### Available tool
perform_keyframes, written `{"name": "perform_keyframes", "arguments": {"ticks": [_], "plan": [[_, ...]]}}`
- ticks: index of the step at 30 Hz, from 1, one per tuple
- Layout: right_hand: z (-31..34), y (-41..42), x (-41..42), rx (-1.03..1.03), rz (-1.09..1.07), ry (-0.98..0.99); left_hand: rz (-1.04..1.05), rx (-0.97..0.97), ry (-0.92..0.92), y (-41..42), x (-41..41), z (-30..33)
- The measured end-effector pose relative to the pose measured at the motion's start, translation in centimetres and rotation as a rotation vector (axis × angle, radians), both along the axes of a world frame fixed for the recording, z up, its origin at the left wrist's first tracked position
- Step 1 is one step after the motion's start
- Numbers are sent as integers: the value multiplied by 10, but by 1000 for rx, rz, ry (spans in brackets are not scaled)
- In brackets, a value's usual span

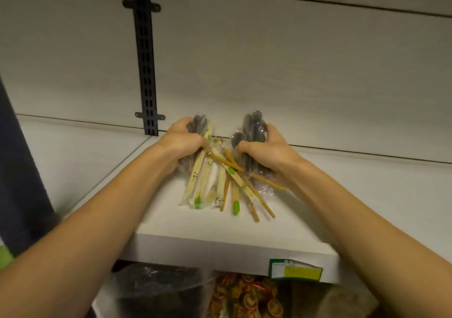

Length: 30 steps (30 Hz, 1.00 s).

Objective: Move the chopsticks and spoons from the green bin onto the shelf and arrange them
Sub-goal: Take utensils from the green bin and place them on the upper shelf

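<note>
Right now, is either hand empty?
No: the left hand grips spoons and chopsticks, and the right hand grips spoons.

White shelf (156, 234) carries my load. Wrapped chopsticks (220, 183) lie fanned on it between my two grips, ends toward me. Clear wrapper (265, 190) lies just under my right grip.

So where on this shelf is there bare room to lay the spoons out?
Bare shelf lies right of the right hand, and between the black wall rail and the left hand. The middle is crowded: chopsticks fan out between both hands, each also holding spoons.
</note>
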State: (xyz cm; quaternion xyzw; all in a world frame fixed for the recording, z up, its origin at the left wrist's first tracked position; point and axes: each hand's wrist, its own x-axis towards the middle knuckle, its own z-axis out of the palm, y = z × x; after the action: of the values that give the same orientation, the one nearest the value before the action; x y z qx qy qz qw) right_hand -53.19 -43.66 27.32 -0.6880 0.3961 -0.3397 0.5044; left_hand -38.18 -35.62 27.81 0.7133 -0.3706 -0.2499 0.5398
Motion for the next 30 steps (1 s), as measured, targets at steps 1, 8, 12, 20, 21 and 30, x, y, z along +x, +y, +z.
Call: {"name": "perform_keyframes", "arguments": {"ticks": [1,8,12,20,21,30], "plan": [[0,0,-2,-18,2,3,-5,-9,-6,-2,0,-1],[5,-4,-13,64,-31,18,-67,-62,-37,-9,0,-8],[2,-7,-12,58,-68,43,-91,-90,-62,-11,2,-11],[1,-1,-12,-95,28,223,-194,-82,-132,-12,-1,-18],[1,0,-12,-109,17,257,-200,-79,-145,-12,-1,-19],[2,-15,-18,-141,-143,150,-105,-92,-140,-13,4,-21]]}}
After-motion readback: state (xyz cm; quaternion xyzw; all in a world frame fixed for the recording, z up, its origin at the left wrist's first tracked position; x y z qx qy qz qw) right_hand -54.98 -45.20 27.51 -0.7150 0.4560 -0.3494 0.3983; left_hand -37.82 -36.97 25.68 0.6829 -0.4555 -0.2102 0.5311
